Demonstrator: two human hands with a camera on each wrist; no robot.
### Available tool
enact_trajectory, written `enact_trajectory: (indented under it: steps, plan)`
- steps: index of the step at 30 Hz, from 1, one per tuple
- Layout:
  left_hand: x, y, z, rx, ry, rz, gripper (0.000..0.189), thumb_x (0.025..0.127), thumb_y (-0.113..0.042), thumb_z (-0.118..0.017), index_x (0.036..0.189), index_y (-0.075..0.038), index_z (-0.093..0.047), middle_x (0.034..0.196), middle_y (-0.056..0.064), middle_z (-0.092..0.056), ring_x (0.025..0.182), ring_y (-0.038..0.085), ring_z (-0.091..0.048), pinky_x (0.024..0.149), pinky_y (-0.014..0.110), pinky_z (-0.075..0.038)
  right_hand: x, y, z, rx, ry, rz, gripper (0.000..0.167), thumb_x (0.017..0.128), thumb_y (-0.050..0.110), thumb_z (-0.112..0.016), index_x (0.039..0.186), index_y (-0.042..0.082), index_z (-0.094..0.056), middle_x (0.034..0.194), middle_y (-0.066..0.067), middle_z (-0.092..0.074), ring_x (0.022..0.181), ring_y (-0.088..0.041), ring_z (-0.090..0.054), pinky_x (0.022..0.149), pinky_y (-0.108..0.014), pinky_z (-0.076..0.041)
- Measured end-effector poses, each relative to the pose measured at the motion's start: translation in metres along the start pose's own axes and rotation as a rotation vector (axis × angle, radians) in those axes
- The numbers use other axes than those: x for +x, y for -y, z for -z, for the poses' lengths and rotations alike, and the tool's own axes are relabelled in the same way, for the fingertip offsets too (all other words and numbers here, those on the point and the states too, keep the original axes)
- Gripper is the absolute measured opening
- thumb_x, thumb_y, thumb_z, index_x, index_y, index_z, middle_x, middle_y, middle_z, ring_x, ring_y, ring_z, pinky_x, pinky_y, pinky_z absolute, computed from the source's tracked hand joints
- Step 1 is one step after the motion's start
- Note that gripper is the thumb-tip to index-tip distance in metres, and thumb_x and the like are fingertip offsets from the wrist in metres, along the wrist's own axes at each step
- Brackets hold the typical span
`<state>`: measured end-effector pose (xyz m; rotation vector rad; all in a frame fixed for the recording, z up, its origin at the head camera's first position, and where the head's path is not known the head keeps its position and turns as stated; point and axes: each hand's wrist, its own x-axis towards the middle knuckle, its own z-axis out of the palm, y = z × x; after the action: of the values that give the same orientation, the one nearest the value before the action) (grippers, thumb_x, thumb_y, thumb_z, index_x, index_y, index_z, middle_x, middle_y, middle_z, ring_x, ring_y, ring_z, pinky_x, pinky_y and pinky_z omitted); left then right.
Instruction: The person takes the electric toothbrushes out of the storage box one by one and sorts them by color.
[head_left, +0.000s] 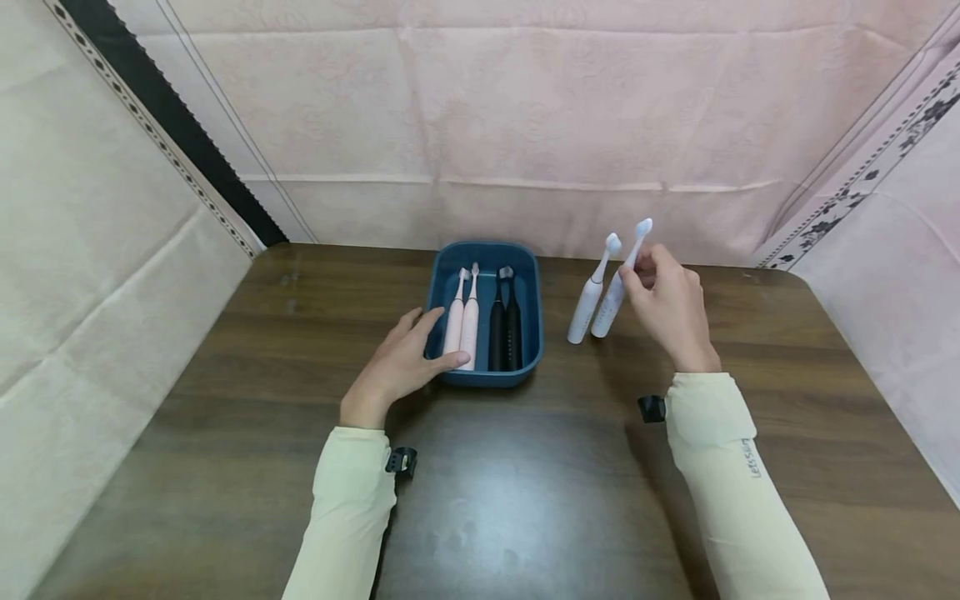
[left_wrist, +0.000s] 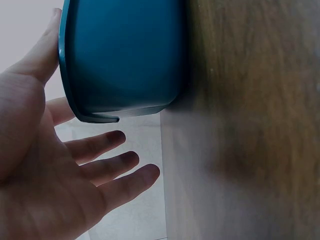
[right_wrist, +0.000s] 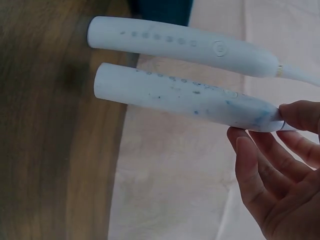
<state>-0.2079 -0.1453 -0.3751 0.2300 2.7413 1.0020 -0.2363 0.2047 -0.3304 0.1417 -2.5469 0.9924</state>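
In the head view a blue bin holds two pink electric toothbrushes on its left side and two black electric toothbrushes on its right. My left hand is at the bin's front left corner, its thumb over the front rim and its fingers spread beside the wall. To the right of the bin is a white electric toothbrush, upright. Right beside it, my right hand pinches a second white electric toothbrush near the neck. Whether its base touches the table cannot be told.
The brown wooden table has a back edge just behind the bin. A pale pink cloth hangs behind it, with light cloth panels along both sides.
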Motion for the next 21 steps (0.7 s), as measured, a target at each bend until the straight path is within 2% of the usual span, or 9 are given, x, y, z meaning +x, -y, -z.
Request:
enact_trajectory:
  steps: [11,21]
  plan:
    - [-0.0008,-0.0025,0.0002,-0.003,0.002,0.005,0.091,0.091,-0.056,-0.07,0.162,-0.021,-0.025,0.167,0.018,-0.013,0.147,0.044,-0.024,0.109,0.069,-0.031,0.0004,-0.0091,-0.0074,-0.016,0.006,-0.038,0.024,0.103,0.02,-0.059,0.113,-0.002,-0.059,0.113,-0.021,-0.07,0.1,-0.037,-0.07,0.083,-0.053,-0.052]
    - [-0.0012,-0.0029,0.0,-0.008,0.003,0.013,0.089,0.093,-0.053,-0.07,0.162,-0.02,-0.025,0.168,0.017,-0.013,0.148,0.043,-0.024,0.109,0.068,-0.032,-0.0034,-0.0104,-0.009,-0.015,0.004,-0.034,0.022,0.101,0.018,-0.062,0.111,-0.001,-0.059,0.112,-0.022,-0.07,0.098,-0.036,-0.071,0.081,-0.053,-0.052]
